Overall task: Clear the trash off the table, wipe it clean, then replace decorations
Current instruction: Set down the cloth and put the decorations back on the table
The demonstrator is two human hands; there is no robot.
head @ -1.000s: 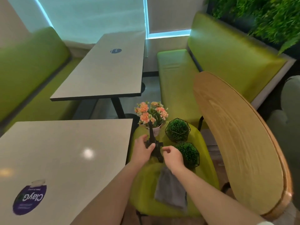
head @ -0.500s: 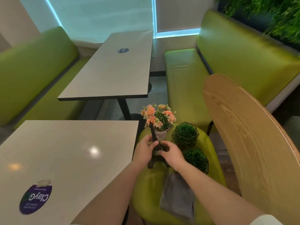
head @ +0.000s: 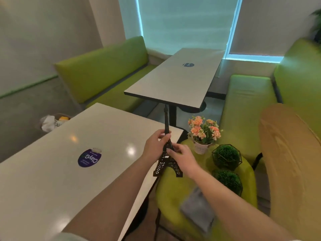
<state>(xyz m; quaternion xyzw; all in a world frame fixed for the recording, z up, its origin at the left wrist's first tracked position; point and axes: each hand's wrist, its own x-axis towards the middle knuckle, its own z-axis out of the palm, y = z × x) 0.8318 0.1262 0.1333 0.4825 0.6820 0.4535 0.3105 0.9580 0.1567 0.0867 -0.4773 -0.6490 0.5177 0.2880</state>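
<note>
The black metal lattice Eiffel Tower model (head: 167, 150) had come up off the green chair seat (head: 199, 173); left hand (head: 155, 146) and right hand (head: 182, 158) pinched it at lower centre, beside the white table (head: 52, 171), likely its destination.

Glossy smooth table (head: 52, 180), black latticed metal-looking tower (head: 167, 150), wood-grain chair back (head: 293, 162), grey cloth (head: 198, 211).

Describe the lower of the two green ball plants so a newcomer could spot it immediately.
Start at the lime chair seat beside the white table. Behind the grey cloth sits the nearer ball plant. Unlike the farther ball plant, it sits lower in frame, away from the flower pot.
</note>
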